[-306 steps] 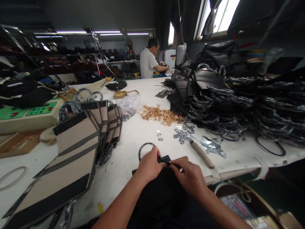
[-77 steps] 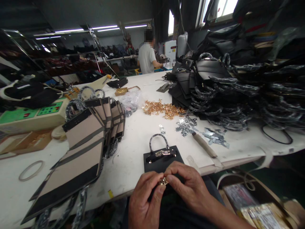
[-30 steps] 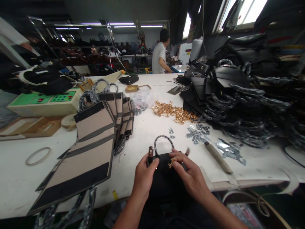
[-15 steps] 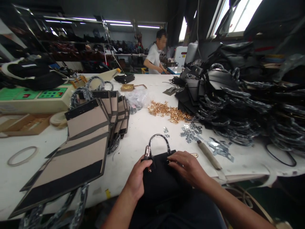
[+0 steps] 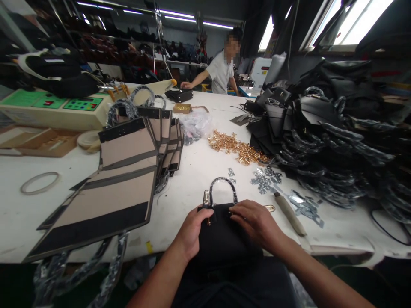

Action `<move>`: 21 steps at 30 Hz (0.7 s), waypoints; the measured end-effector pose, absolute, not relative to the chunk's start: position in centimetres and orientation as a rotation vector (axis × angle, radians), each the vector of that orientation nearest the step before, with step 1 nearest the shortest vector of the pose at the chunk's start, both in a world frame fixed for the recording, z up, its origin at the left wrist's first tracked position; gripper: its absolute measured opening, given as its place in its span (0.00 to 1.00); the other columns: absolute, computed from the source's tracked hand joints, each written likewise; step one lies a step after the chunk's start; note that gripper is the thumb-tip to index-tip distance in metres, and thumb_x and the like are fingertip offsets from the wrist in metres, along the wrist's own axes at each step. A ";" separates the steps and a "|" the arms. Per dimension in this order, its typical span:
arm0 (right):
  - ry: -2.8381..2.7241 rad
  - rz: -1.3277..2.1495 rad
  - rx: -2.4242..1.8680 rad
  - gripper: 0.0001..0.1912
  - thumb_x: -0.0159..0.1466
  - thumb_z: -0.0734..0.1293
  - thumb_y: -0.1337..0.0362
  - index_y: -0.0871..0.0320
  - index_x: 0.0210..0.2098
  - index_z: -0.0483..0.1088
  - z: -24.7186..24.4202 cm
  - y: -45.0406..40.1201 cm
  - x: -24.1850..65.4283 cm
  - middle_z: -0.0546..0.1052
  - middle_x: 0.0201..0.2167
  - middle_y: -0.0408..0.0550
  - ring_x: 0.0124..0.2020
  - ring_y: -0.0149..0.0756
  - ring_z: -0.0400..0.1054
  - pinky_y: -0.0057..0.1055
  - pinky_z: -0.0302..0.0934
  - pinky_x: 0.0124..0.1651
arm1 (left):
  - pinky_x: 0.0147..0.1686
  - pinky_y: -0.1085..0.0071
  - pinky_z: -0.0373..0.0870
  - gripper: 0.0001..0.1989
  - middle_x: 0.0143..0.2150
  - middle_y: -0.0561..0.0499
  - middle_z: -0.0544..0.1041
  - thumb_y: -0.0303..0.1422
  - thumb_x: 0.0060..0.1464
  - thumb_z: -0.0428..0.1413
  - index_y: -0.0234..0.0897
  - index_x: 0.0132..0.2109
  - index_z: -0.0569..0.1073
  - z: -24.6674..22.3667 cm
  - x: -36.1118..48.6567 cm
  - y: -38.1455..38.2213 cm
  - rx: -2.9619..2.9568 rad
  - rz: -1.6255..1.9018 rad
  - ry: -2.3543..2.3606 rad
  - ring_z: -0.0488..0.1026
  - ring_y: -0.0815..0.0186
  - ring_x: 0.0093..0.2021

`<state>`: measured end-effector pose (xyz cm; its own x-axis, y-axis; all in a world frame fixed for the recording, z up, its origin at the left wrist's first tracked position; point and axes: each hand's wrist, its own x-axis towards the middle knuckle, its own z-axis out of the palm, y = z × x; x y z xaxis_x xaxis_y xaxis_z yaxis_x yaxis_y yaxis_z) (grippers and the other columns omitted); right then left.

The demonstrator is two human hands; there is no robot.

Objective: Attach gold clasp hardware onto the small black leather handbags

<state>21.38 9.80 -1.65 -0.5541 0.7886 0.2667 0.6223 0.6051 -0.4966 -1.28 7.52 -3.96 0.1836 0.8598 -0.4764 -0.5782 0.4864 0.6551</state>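
at the near edge of the desk (image 5: pixel 180 201), before the wearer's lap, a black bag (image 5: pixel 224 244) is held with its looped handle (image 5: pixel 223 179) pointed away and its top edge laid crosswise; its lower part is lost against dark cloth, so its long axis cannot be told. its upper left corner is pinched by the left hand (image 5: pixel 189 229), beside which a metal-ended strap (image 5: pixel 206 198) is stuck up. the right hand's (image 5: pixel 252 216) fingers are bent over the upper right; whether anything is pinched there cannot be told.

the white, lightly stained desk is scattered beyond with flat metal plates (image 5: pixel 265 180) and gold-coloured fittings (image 5: pixel 236 147), flanked by fanned beige-and-black panels (image 5: pixel 128 184) and a heap of bags (image 5: pixel 308 145). farther off, a co-worker (image 5: pixel 221 72) in a light shirt is seen under tube lights (image 5: pixel 176 16). the markings on the machine's green panel (image 5: pixel 49 100) cannot be read.
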 end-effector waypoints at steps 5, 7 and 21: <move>-2.455 0.451 -1.107 0.14 0.76 0.61 0.58 0.53 0.52 0.78 -1.2 10.1 20.7 0.81 0.43 0.54 0.43 0.45 0.75 0.42 0.70 0.47 | 0.40 0.67 0.73 0.15 0.34 0.48 0.82 0.33 0.50 0.65 0.33 0.46 0.80 -3.7 -1.3 7.5 0.370 1.049 0.896 0.78 0.62 0.34; -2.506 0.428 -1.091 0.15 0.76 0.61 0.58 0.54 0.51 0.78 -1.0 10.4 20.4 0.81 0.42 0.55 0.43 0.45 0.75 0.41 0.69 0.46 | 0.39 0.67 0.73 0.17 0.34 0.47 0.82 0.32 0.49 0.65 0.33 0.47 0.80 -3.6 -1.2 7.6 0.369 1.046 0.880 0.78 0.62 0.34; -2.570 0.491 -0.850 0.16 0.76 0.62 0.64 0.52 0.61 0.71 -1.8 11.1 22.1 0.78 0.49 0.55 0.47 0.41 0.75 0.36 0.72 0.49 | 0.37 0.67 0.72 0.12 0.32 0.49 0.79 0.32 0.49 0.65 0.34 0.42 0.78 -4.1 -1.4 7.6 0.365 1.017 0.868 0.74 0.64 0.31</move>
